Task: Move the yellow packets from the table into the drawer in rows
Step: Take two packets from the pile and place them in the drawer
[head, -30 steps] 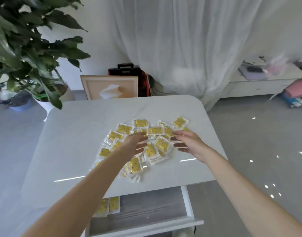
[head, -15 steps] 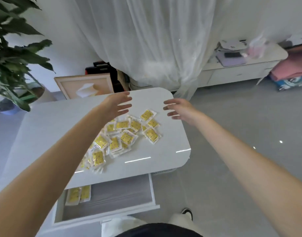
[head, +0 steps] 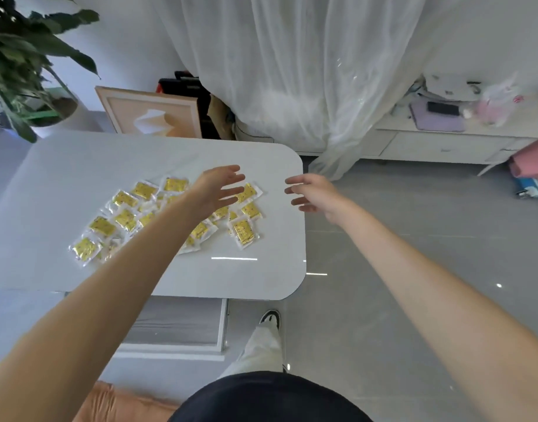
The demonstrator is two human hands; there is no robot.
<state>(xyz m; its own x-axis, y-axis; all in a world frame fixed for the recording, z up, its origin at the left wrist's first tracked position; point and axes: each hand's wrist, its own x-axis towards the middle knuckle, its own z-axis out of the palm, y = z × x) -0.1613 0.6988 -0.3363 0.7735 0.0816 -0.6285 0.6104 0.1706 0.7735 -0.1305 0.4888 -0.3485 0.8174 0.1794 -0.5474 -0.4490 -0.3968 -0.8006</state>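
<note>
Several yellow packets (head: 126, 219) in clear wrappers lie scattered across the white table (head: 255, 278). My left hand (head: 219, 188) hovers above the right part of the pile with its fingers spread, holding nothing. My right hand (head: 315, 194) floats past the table's right edge, fingers straight and apart, also empty. The open drawer (head: 182, 325) juts out under the table's front edge; its grey inside shows, and my left forearm hides its left part.
A potted plant (head: 21, 65) stands at the back left. A framed picture (head: 152, 114) leans behind the table, next to a white curtain (head: 292, 71). A low white cabinet (head: 450, 141) with clutter sits at the back right. My leg and shoe (head: 269, 319) are beside the drawer.
Both hands have lifted off the packet pile and moved right and up, fingers spread. The view has swung so the table now sits to the left and my legs show.
</note>
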